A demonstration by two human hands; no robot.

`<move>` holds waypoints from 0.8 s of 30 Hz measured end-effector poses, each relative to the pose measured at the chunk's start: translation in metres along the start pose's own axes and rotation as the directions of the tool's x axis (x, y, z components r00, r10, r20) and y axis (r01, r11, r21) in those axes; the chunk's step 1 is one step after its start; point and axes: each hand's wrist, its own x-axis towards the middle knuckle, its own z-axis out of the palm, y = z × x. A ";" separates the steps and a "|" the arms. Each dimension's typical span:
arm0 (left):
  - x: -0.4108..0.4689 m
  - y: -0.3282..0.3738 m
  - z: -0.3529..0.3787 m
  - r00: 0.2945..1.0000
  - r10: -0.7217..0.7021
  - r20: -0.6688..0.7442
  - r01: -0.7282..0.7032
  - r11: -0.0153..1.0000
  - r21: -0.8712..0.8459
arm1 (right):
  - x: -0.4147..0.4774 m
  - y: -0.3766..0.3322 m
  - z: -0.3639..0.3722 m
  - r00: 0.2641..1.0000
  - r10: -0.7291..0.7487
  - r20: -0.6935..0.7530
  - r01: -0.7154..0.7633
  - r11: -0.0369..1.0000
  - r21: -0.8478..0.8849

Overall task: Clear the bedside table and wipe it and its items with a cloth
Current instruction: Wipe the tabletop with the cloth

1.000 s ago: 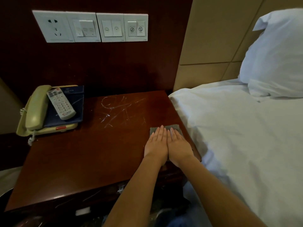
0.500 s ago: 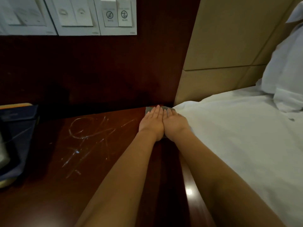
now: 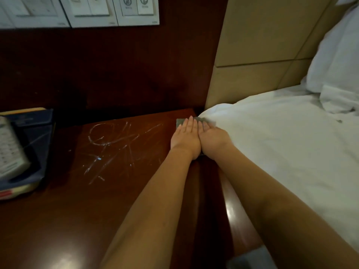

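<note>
Cloth (image 3: pixel 179 122) — now at table (image 3: pixel 58 220) rear corner

Bedside table (image 3: pixel 120 200): dark glossy wood, white scratch marks (image 3: pixel 114 144). Cloth (image 3: pixel 179 122): grey, matt, coarse weave. Bed sheet (image 3: pixel 281 142): white fabric, soft. Headboard (image 3: pixel 262 45): smooth beige panels.

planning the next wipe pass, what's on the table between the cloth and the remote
Head view, from the grey cloth: whitish streak marks on bare bedside table top, then the dark blue folder under the remote control.
</note>
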 end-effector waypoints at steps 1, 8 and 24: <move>-0.007 0.006 0.005 1.000 0.004 0.008 -0.004 1.000 -0.003 | -0.008 0.000 0.005 1.000 -0.008 0.006 0.008 1.000 -0.002; -0.102 0.065 0.026 1.000 0.015 0.015 -0.015 1.000 -0.024 | -0.126 0.003 0.023 0.995 0.000 0.098 -0.007 0.997 0.073; -0.271 0.085 0.045 1.000 -0.015 -0.010 0.014 0.997 -0.072 | -0.268 -0.054 0.042 0.999 -0.001 0.053 -0.016 0.947 0.321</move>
